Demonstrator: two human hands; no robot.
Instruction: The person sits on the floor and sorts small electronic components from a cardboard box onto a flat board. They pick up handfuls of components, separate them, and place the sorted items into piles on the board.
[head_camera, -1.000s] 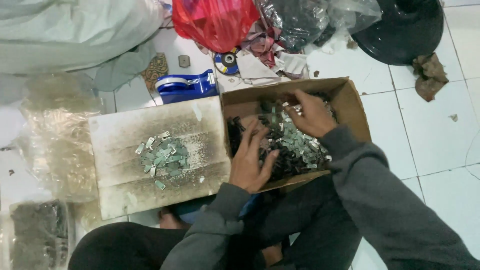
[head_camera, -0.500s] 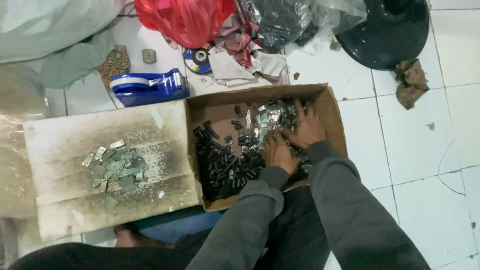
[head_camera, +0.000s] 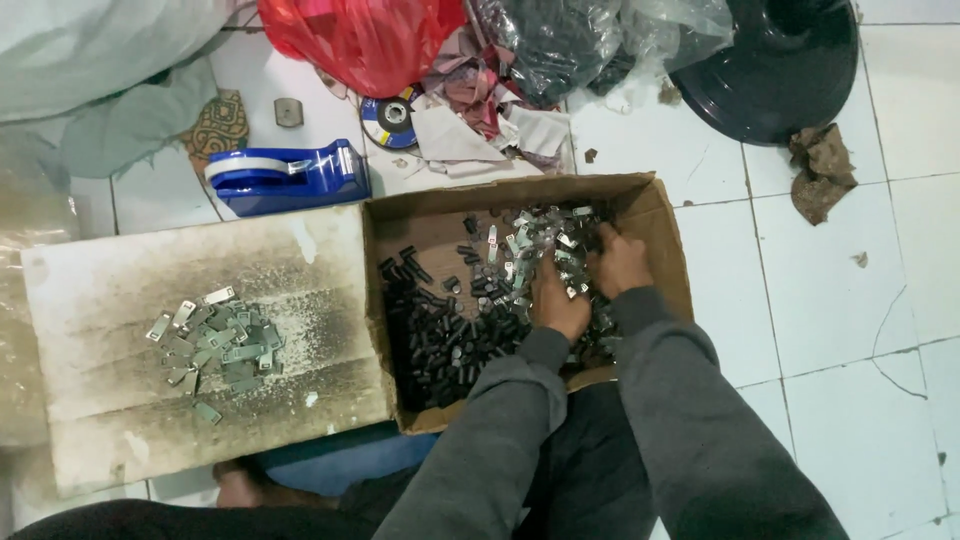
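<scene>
2 hands, left (head_camera: 560, 305) and right (head_camera: 620, 262), grip unclear, dig among metal pieces (head_camera: 530, 245) in 1 cardboard box (head_camera: 655, 215).

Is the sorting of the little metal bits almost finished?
Not nearly. A small pile of silver plates lies on the board. Both hands, left hand and right hand, are in the cardboard box, which holds many mixed silver and black pieces.

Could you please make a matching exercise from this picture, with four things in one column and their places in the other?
Things:
1. tape dispenser
2. silver metal pieces
3. both hands
4. grinding disc

Places:
A. inside the cardboard box
B. on the flat board
C. beside the red bag
D. above the board

Pairs: 1-D, 2-B, 3-A, 4-C
</scene>
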